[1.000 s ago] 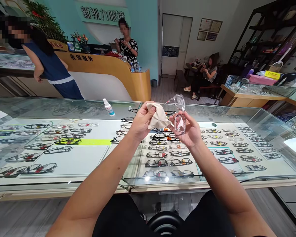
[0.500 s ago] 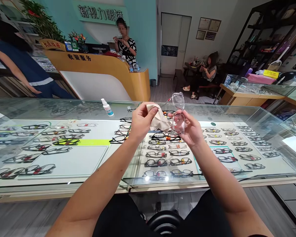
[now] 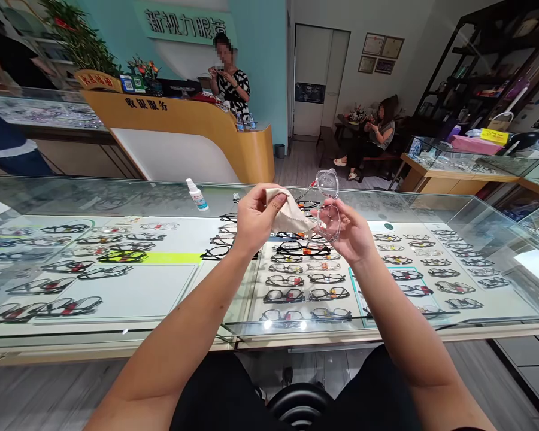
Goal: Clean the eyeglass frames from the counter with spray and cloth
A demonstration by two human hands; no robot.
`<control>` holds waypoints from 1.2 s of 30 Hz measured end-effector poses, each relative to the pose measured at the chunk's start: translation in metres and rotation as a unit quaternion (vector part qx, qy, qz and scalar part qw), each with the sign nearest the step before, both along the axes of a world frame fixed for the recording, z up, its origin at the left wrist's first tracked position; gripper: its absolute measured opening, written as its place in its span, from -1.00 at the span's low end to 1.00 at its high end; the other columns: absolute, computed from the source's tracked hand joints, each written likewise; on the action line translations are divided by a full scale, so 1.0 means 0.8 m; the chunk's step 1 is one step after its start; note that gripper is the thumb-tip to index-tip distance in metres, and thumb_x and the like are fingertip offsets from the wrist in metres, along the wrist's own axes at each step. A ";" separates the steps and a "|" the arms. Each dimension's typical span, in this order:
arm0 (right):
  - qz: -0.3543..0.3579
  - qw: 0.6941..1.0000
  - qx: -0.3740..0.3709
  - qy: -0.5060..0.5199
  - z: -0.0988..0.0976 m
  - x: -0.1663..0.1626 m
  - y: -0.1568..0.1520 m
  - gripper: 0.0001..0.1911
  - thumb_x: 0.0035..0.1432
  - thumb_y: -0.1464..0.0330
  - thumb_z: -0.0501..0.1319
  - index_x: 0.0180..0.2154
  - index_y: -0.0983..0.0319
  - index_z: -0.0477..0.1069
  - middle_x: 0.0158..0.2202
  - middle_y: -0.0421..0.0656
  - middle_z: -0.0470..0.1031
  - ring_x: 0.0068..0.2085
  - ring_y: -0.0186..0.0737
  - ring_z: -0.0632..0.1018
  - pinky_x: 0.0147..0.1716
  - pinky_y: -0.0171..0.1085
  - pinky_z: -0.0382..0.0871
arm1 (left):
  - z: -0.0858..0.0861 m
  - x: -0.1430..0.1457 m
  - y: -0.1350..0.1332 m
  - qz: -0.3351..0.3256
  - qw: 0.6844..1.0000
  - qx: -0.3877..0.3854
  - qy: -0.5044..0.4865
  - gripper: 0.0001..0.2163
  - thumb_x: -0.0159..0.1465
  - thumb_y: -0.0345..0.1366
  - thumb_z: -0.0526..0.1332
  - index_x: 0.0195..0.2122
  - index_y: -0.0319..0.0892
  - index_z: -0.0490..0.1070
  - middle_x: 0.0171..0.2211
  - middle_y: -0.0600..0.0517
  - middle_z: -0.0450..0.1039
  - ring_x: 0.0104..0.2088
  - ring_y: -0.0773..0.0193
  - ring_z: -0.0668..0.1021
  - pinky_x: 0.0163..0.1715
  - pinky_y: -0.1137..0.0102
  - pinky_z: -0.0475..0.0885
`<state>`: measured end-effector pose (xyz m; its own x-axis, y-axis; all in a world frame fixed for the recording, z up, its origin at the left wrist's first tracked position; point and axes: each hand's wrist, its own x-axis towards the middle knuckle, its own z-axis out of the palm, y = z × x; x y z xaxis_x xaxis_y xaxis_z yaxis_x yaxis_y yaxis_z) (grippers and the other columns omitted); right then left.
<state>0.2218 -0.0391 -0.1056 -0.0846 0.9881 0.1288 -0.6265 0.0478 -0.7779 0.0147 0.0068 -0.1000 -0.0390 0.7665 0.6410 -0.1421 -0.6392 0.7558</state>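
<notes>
My left hand [image 3: 253,220] is closed on a beige cleaning cloth [image 3: 290,216], pinched between thumb and fingers. My right hand [image 3: 353,236] grips a pair of clear-framed glasses [image 3: 328,205], held upright with one lens above the other. The cloth's free corner touches the lower lens. Both hands hover above a glass display counter [image 3: 117,197] filled with rows of eyeglass frames [image 3: 303,294].
A small spray bottle [image 3: 197,195] stands on the counter left of my hands. A person in dark blue [image 3: 4,143] stands at far left. Another person stands behind the orange reception desk [image 3: 197,129]; a third sits by the back wall [image 3: 377,134]. Another glass counter [image 3: 471,161] lies at right.
The cloth has come closer against the lower lens and the glasses shifted slightly. The person in dark blue has moved left, mostly out of view.
</notes>
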 end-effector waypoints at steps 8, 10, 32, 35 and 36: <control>0.069 0.992 -0.053 0.088 -0.016 -0.016 0.004 -0.86 0.26 0.23 0.48 -0.22 0.12 0.63 -0.38 -0.23 0.70 0.01 -0.09 0.77 -0.10 -0.13 0.77 | -0.005 0.003 0.004 -0.051 0.998 -0.038 -0.021 -0.57 0.18 0.15 0.59 -0.22 -0.10 0.67 -0.27 0.02 0.61 -0.30 0.27 0.55 -0.26 0.42 0.47; 0.076 0.991 -0.056 0.096 -0.018 -0.017 0.006 -0.86 0.27 0.23 0.48 -0.21 0.12 0.62 -0.37 -0.23 0.72 -0.01 -0.09 0.78 -0.10 -0.13 0.78 | -0.003 0.003 0.004 -0.056 0.997 -0.046 -0.033 -0.56 0.16 0.17 0.59 -0.22 -0.10 0.65 -0.29 0.04 0.59 -0.32 0.29 0.52 -0.28 0.43 0.46; 0.017 0.993 -0.037 0.114 -0.002 -0.012 0.000 -0.90 0.37 0.28 0.36 -0.24 0.10 0.65 -0.30 -0.18 0.77 0.04 -0.16 0.77 -0.22 -0.28 0.70 | -0.009 0.003 0.005 -0.099 0.989 -0.097 -0.042 -0.57 0.16 0.14 0.61 -0.21 -0.12 0.69 -0.28 0.01 0.59 -0.35 0.31 0.52 -0.35 0.46 0.44; -0.008 0.993 -0.035 0.113 -0.001 -0.009 0.002 -0.88 0.38 0.28 0.36 -0.24 0.11 0.66 -0.35 -0.21 0.75 0.01 -0.20 0.77 -0.06 -0.26 0.70 | -0.006 -0.002 0.007 -0.101 0.988 -0.115 -0.017 -0.53 0.15 0.17 0.59 -0.23 -0.16 0.71 -0.32 -0.01 0.58 -0.36 0.28 0.53 -0.36 0.44 0.46; -0.018 0.993 -0.027 0.111 0.000 -0.007 0.002 -0.88 0.38 0.28 0.36 -0.24 0.10 0.67 -0.38 -0.22 0.74 0.00 -0.21 0.77 -0.04 -0.26 0.69 | -0.004 -0.004 0.008 -0.098 0.988 -0.118 -0.011 -0.53 0.15 0.18 0.59 -0.25 -0.17 0.71 -0.36 -0.01 0.56 -0.38 0.28 0.51 -0.39 0.44 0.44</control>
<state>0.2161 -0.0375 -0.1053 -0.0255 0.9959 0.0865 -0.7819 0.0341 -0.6225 0.0113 0.0132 -0.1035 0.1127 0.8887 0.4445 -0.2627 -0.4048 0.8759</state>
